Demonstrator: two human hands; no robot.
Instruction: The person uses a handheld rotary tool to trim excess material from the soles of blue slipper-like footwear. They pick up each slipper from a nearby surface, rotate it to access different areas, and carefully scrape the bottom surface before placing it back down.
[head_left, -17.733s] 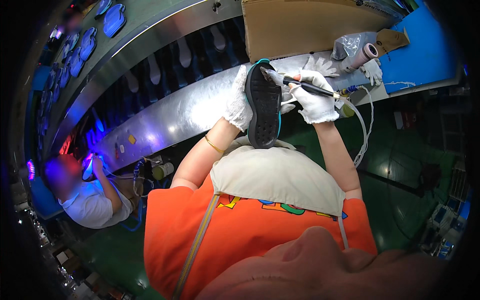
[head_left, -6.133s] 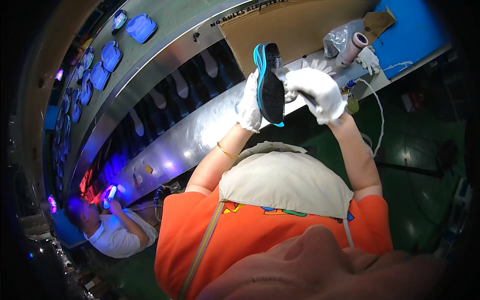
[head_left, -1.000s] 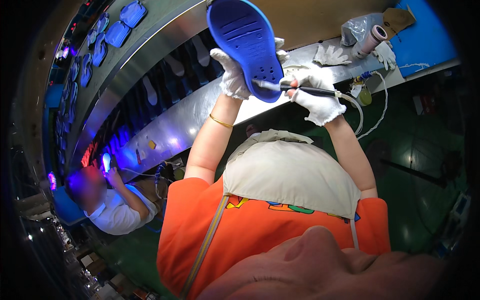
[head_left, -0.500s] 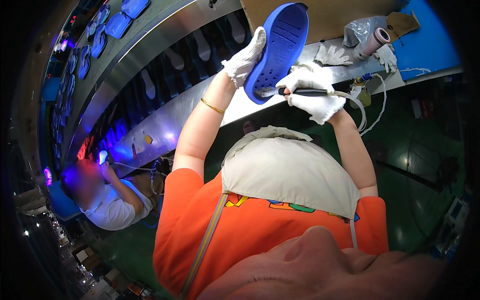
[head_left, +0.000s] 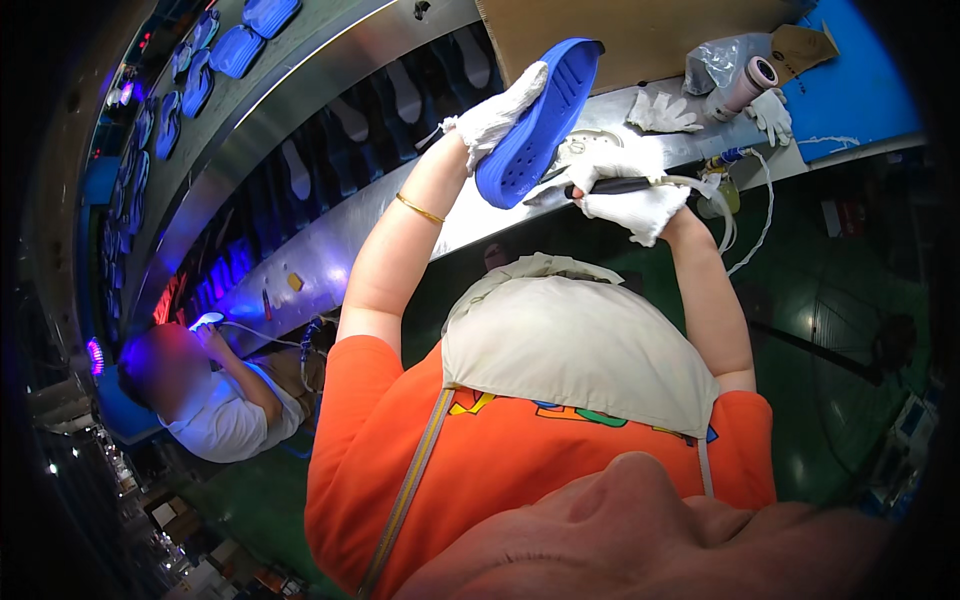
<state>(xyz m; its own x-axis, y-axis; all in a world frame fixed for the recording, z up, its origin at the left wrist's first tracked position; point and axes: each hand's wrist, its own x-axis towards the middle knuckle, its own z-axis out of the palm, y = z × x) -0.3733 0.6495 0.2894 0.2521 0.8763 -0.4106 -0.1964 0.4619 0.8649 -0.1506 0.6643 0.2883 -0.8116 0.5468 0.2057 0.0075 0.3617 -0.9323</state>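
My left hand, in a white knitted glove, grips a blue shoe sole by its left edge. The sole is tilted on its side, with ridges at its upper end and small holes at its lower end. In my white-gloved right hand is a brush with a black handle. A pale hose runs from the handle's end. The pale brush tip points left, close to the sole's lower end; I cannot tell whether they touch. Both are above the bright metal ledge.
A spare white glove, a pink bottle and a clear plastic bag lie at the right. Behind stands a cardboard box. Blue soles lie on the conveyor at the far left. A co-worker sits at the left.
My left hand has lowered the sole slightly and turned it, so it shows narrower. The brush tip has shifted from over the sole's face to its right edge.
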